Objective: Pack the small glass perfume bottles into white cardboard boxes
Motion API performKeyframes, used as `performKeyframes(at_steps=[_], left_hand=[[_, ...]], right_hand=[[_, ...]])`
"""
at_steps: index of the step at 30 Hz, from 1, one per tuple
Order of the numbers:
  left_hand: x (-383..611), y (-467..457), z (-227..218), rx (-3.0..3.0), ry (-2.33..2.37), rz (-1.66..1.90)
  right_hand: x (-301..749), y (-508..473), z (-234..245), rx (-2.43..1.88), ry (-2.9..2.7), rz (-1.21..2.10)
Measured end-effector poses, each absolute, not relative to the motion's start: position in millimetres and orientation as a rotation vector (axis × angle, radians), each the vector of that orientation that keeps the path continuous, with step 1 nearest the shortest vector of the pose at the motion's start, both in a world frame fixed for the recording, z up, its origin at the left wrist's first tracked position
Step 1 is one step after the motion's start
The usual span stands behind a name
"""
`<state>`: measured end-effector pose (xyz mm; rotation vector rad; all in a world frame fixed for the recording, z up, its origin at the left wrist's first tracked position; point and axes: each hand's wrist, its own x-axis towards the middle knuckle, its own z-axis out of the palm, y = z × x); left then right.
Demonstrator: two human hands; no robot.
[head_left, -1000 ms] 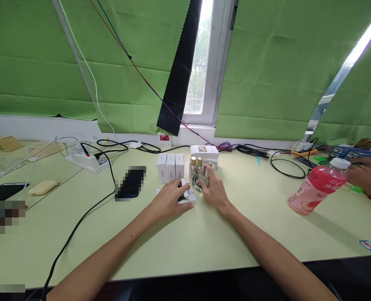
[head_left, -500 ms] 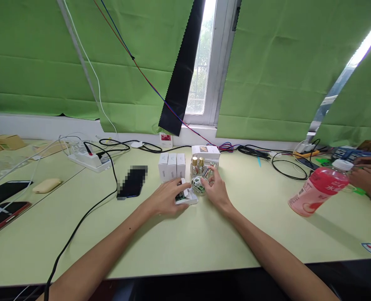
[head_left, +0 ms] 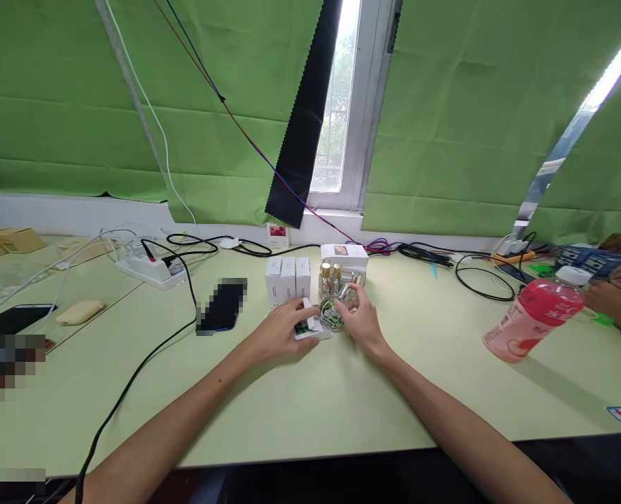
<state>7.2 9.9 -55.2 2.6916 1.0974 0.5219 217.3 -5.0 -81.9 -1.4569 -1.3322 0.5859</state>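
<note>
My left hand [head_left: 281,329] is closed on a small white box [head_left: 313,329] that lies open on the pale green table [head_left: 342,406]. My right hand [head_left: 360,318] grips a round glass perfume bottle [head_left: 332,311] tilted at the box's open end. Just behind stand two gold-capped bottles [head_left: 330,277] and three upright white boxes [head_left: 288,278] in a row. A larger white box [head_left: 344,254] sits behind the bottles.
A dark phone [head_left: 220,306] lies left of the boxes, a power strip [head_left: 147,269] with cables further left. A pink drink bottle [head_left: 535,315] leans at the right, beside another person's hand [head_left: 612,301]. Black cables [head_left: 478,276] trail along the window wall.
My right hand has lifted the round bottle off the table and tilted it toward the open box. My left hand has stayed on the box.
</note>
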Motion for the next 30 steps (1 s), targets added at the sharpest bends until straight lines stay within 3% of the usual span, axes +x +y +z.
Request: performKeyframes(at_steps=[30], left_hand=[[6.2, 8.3, -54.5, 2.634, 1.107, 0.535]], right_hand=[[211.7, -5.7, -90.3, -1.437, -1.260, 0.548]])
